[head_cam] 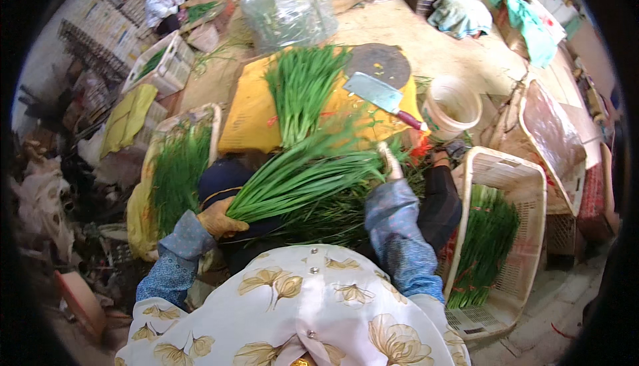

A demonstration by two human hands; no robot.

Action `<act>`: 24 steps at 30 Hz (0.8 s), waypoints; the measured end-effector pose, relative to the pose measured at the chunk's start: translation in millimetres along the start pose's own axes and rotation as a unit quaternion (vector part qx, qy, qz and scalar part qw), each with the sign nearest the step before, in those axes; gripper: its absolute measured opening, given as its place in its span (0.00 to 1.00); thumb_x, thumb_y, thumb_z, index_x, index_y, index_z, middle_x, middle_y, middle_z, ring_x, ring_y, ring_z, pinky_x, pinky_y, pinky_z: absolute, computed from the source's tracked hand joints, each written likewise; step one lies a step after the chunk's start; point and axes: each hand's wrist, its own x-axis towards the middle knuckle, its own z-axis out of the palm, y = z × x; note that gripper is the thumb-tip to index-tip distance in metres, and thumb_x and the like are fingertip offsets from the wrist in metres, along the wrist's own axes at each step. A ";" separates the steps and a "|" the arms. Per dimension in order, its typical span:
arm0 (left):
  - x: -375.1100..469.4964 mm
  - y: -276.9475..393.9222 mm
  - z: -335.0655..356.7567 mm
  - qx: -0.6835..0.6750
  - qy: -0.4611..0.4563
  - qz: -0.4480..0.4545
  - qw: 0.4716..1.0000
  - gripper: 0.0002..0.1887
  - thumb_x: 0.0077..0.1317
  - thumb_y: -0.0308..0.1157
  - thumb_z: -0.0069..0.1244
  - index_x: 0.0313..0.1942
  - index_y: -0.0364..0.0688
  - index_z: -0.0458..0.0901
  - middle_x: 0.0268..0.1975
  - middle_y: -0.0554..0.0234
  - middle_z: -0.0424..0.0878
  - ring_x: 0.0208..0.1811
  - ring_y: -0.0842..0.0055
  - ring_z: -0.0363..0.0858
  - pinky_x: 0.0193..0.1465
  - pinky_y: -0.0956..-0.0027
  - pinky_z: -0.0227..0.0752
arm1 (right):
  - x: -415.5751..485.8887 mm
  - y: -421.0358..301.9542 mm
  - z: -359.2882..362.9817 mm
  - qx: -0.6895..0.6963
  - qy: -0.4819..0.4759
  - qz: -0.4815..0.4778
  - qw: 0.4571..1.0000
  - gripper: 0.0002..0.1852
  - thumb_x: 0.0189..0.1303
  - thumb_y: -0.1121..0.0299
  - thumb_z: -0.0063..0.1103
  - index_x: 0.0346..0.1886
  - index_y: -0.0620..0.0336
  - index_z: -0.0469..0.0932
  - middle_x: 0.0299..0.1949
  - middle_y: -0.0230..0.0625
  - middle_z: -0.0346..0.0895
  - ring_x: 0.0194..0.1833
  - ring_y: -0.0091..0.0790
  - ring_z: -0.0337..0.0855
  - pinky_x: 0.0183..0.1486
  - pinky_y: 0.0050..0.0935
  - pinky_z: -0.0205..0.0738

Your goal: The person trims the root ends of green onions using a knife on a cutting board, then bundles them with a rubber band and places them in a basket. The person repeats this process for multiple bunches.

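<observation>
A loose bunch of long green garlic chives (309,178) lies across my lap. My left hand (219,218), in a yellowish glove, grips its leaf-tip side. At the stem end is my gloved right hand (392,161), seen edge-on; its hidden fingers do not show whether they close on the stems. Just beyond, another chive bunch (304,91) rests on a yellow sheet (244,116). A cleaver (377,93) with a dark red handle lies partly on a round dark board (379,64). Dark loose greens (324,221) are heaped below the bunch.
A white plastic crate (536,236) with tied chives stands at right, below a white bucket (452,108). At left is another chive-filled crate (214,121). A clear plastic bag (289,19) of greens stands ahead. A person (162,6) sits at far left.
</observation>
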 end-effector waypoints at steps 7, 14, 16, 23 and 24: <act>-94.4 -26.3 -53.0 0.302 0.211 0.049 0.928 0.35 0.52 0.28 0.60 0.61 0.42 0.64 0.54 0.60 0.75 0.50 0.75 0.74 0.52 0.70 0.67 | 28.8 -42.8 -98.2 0.012 -0.064 -0.048 0.997 0.15 0.63 0.56 0.51 0.43 0.55 0.75 0.14 0.17 0.57 0.14 0.19 0.54 0.20 0.22 0.53; -131.7 -105.1 -71.5 0.471 0.324 -0.075 0.817 0.41 0.61 0.30 0.51 0.69 0.48 0.42 0.58 0.47 0.70 0.55 0.57 0.72 0.53 0.64 0.68 | 30.4 11.3 -125.1 -0.246 0.080 -0.025 0.966 0.18 0.63 0.54 0.52 0.41 0.62 0.75 0.21 0.33 0.74 0.17 0.27 0.72 0.20 0.23 0.66; -131.1 -106.1 -66.9 0.442 0.326 -0.087 0.831 0.40 0.62 0.31 0.50 0.69 0.46 0.42 0.58 0.46 0.70 0.55 0.57 0.73 0.53 0.64 0.68 | 16.1 20.5 -98.0 -0.331 0.043 -0.059 0.941 0.15 0.63 0.58 0.53 0.41 0.61 0.75 0.21 0.32 0.75 0.17 0.25 0.73 0.20 0.23 0.67; -114.2 -92.7 -54.7 0.398 0.349 -0.113 0.841 0.35 0.64 0.31 0.47 0.68 0.47 0.48 0.60 0.49 0.69 0.55 0.59 0.71 0.56 0.64 0.67 | -13.7 72.3 -35.5 -0.773 -0.188 -0.301 0.527 0.35 0.51 0.49 0.64 0.57 0.62 0.67 0.47 0.49 0.74 0.52 0.49 0.72 0.56 0.43 0.66; -114.0 -93.4 -54.3 0.412 0.362 -0.065 0.834 0.33 0.63 0.31 0.48 0.67 0.44 0.51 0.58 0.49 0.70 0.54 0.59 0.72 0.55 0.64 0.67 | -13.1 78.9 -49.7 -0.838 -0.243 -0.114 0.476 0.35 0.50 0.46 0.62 0.56 0.62 0.68 0.47 0.51 0.74 0.51 0.51 0.74 0.56 0.41 0.66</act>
